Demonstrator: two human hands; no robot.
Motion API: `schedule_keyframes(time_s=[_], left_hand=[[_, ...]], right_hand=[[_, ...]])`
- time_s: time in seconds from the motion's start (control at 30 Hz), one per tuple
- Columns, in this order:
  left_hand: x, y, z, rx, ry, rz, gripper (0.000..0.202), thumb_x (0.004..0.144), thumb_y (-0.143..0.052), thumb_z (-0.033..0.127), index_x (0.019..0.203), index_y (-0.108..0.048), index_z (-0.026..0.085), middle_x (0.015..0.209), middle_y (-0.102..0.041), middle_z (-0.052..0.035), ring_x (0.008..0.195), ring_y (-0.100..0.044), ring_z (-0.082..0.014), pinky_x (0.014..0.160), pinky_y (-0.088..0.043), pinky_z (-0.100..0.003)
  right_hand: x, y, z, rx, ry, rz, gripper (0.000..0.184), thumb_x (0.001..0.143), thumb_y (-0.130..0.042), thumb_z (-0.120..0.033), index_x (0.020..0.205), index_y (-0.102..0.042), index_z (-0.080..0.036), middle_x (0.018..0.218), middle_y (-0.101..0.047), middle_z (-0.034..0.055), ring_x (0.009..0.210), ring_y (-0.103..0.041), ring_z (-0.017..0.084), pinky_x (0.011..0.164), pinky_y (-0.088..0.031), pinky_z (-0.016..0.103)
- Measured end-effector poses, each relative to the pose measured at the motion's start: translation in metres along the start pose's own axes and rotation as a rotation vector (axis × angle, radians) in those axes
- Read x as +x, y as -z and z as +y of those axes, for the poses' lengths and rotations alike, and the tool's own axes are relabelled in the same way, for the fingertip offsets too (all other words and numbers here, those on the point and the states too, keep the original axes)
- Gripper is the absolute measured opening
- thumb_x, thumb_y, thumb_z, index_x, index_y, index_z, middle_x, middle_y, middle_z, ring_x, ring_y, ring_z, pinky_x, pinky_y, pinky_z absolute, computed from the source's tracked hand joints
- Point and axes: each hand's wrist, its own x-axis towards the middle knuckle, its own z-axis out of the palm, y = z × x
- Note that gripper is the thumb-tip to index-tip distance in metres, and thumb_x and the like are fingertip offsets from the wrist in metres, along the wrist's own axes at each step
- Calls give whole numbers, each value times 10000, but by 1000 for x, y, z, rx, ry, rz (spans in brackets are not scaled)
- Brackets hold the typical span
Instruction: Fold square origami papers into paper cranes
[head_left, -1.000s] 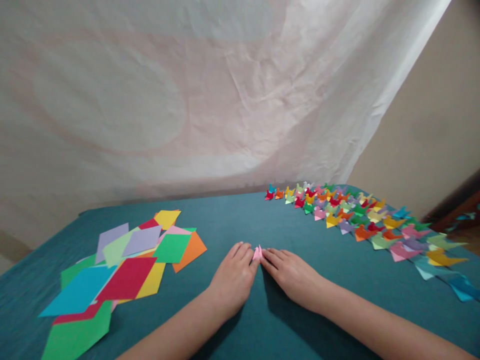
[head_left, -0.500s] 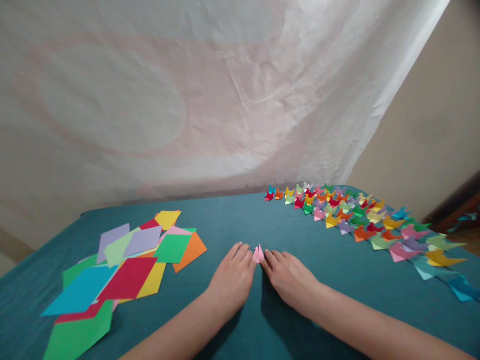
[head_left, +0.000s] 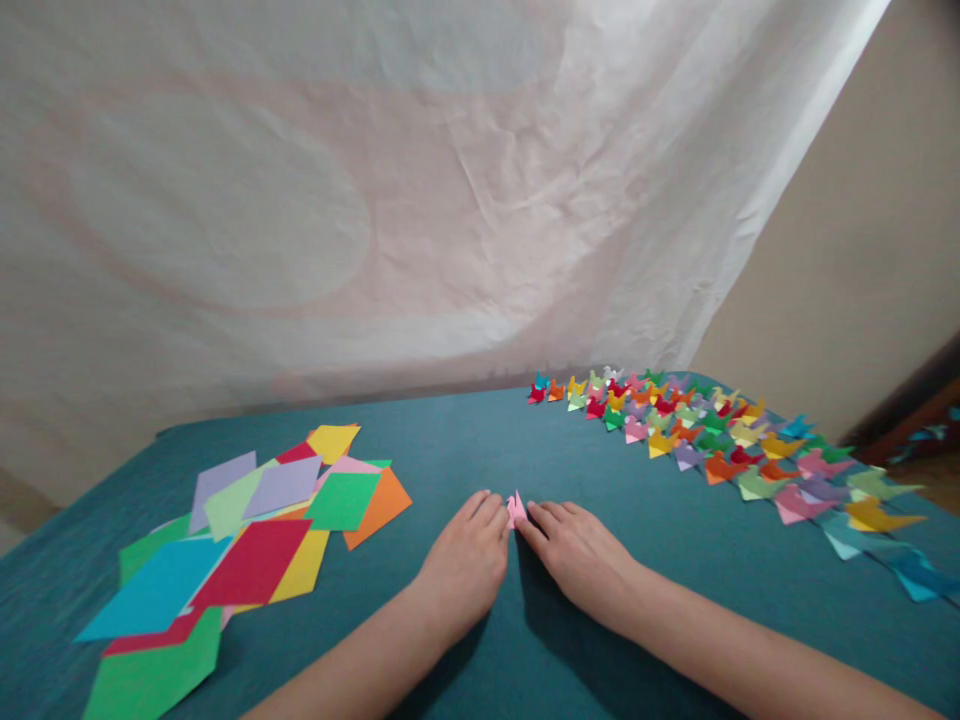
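At the far left of the worktop [head_left: 442, 435] you have a loose, overlapping spread of coloured paper sheets [head_left: 259, 560], flat and well apart from your fingers. Next comes your left hand [head_left: 466, 550], low over the surface with its fingers curled, the tips at the left side of the small pink folded paper [head_left: 516, 511]. That piece sits between your two hands, near the middle, its pointed tips up. Your right hand [head_left: 581, 545] meets it from the other side, thumb and forefinger at its edge. The hands are drawn close about the paper, but your fingers hide the contact, so I cannot tell how firmly either one pinches. Farther right, folded paper birds [head_left: 724, 467] stand in rows.

You seem to be at fine shaping, with the main folds apparently made. The next move calls for a light, even touch: steady one side while you work the other, without crushing the points.
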Motion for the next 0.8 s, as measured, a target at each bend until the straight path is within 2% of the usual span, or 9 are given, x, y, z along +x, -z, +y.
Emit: schedule_keyframes(time_s=[0.27,0.53,0.8], left_hand=[[0,-3,-2,4,-15,-11,273,864,-449,146,1061,-620,63,1022,-615,-116,1042,-490,-257,1004,-280,-390],[2,3,-1,-1,-12,-6,271,875,-440,142,1065,-618,66,1009,-618,-107,989,-505,-246,966,-322,-377],[2,-2,-1,-22,-10,25,257,877,-446,138,1052,-609,45,995,-608,-119,982,-495,-254,937,-359,-390]], right_hand=[[1,0,1,-25,10,-32,320,819,-527,-115,1137,-531,-147,952,-596,102,830,-534,234,665,-418,342],[8,-4,3,-38,-18,-28,301,852,-518,-146,1153,-525,-157,979,-571,95,844,-501,240,642,-415,354],[10,0,3,1,-37,-48,265,868,-506,-144,1130,-547,-163,982,-570,79,862,-496,240,663,-415,360]])
